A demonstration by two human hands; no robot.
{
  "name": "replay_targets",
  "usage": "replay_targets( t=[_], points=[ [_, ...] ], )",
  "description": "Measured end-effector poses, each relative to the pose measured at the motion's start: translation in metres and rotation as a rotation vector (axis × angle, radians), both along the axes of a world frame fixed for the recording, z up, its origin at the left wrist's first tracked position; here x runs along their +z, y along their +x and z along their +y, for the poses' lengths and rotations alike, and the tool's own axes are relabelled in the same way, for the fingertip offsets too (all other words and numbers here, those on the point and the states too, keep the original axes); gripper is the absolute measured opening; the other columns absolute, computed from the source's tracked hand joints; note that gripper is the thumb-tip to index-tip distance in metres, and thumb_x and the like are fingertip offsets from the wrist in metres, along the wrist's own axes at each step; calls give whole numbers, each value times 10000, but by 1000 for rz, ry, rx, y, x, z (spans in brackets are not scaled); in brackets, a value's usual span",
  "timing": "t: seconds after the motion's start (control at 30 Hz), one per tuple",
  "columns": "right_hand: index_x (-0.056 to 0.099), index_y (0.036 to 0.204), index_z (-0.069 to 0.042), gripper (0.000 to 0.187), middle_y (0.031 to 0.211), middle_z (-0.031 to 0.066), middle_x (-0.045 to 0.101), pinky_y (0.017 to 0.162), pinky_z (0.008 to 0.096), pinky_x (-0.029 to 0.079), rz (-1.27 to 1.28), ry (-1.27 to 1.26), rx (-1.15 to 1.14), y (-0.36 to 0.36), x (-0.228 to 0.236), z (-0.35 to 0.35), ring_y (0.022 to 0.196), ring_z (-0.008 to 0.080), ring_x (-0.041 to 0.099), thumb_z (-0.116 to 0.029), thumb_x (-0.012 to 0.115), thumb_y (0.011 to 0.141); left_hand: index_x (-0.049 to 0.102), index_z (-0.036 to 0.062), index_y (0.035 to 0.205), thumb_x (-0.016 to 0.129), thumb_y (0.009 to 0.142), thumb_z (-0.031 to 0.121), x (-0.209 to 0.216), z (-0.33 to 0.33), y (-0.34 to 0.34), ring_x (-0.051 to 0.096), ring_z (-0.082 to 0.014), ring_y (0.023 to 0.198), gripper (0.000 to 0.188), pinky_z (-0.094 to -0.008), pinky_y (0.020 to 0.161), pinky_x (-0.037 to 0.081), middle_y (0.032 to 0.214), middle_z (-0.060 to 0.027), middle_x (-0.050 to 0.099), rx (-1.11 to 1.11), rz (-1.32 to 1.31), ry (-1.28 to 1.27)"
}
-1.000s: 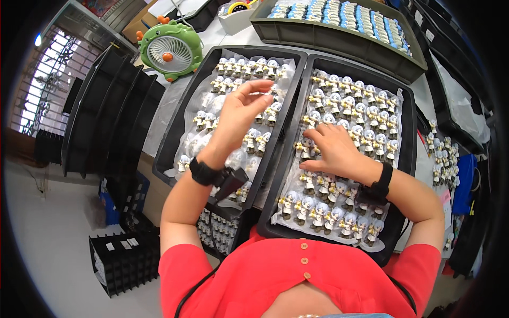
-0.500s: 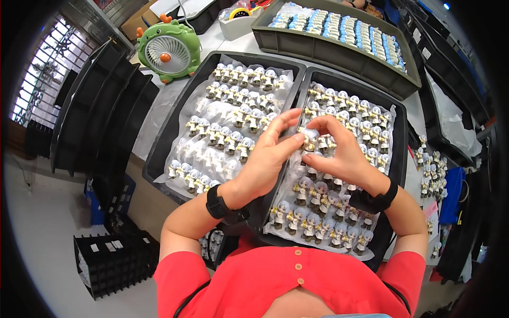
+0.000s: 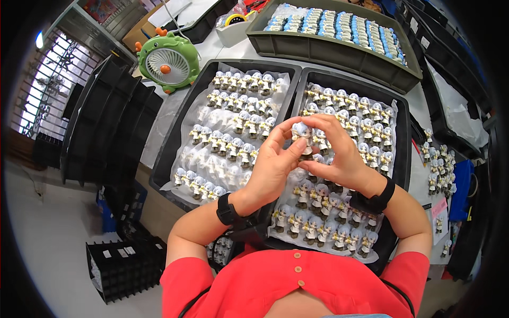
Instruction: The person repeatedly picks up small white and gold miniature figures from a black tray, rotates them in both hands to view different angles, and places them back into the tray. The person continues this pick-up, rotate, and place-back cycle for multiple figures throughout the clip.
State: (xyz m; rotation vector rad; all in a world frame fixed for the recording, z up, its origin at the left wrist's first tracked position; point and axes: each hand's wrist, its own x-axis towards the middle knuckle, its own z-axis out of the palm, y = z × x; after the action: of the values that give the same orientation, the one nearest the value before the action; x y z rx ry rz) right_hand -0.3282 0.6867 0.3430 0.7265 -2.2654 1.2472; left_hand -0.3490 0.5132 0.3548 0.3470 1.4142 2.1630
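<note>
A small pale-haired plastic figurine in a white-and-dark outfit [image 3: 302, 137] is held up between both hands above the right-hand black plastic tray [image 3: 401, 138]. The left hand [image 3: 273, 164] is curled about it from the left, fingertips closed against its side and its base, while the right hand [image 3: 339, 153] is closed over it from the right, thumb and forefinger pinched near the head. Neither hand is spread open; both are shut lightly on the one piece.

The figurine is judged to be light, rigid and smooth, so that little force is called for; its thin parts, such as the hair tips and arms, are likely to be fragile and its painted surface easily marked. It is best taken by the body or the dark base rather than by the head.

Beneath the hands, rows of like figurines are stood upright on clear sheeting in the right-hand tray, and more are ranged in the left-hand black plastic tray [image 3: 168, 153] just beside it. Both trays are set on the pale counter [image 3: 233, 50]. A green round desk fan [image 3: 168, 61] is stood beyond the left-hand tray, and a grey crate of blue-and-white packets [image 3: 334, 50] lies farther back.
</note>
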Motion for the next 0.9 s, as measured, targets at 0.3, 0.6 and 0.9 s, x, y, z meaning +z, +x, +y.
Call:
replay_targets(
  t=[0.3,0.6,0.9],
  points=[
    [437,1305,-73,781,1187,129,519,947,385,415,-5,-81,35,1,-3,-1,1106,306,506,-103,802,615,357,81,1354,422,991,264,-9,-9,-7,587,-276,1080,412,-394,875,517,1225,-119,522,-142,-172,174],
    [422,1339,-99,833,1181,103,524,968,417,383,154,47,31,7,1,-9,1086,315,493,-7,737,574,400,46,1309,330,964,519,-10,-4,-1,578,-198,1027,590,-345,839,508,1198,-75,514,-186,-96,142],
    [332,1406,-92,900,1237,112,493,874,318,470,-152,-147,83,8,-5,-6,1036,208,523,-17,776,626,352,97,1369,285,957,561,-11,-8,-11,580,-191,1012,624,-332,808,500,1184,-67,524,-287,-192,191]
  ],
)
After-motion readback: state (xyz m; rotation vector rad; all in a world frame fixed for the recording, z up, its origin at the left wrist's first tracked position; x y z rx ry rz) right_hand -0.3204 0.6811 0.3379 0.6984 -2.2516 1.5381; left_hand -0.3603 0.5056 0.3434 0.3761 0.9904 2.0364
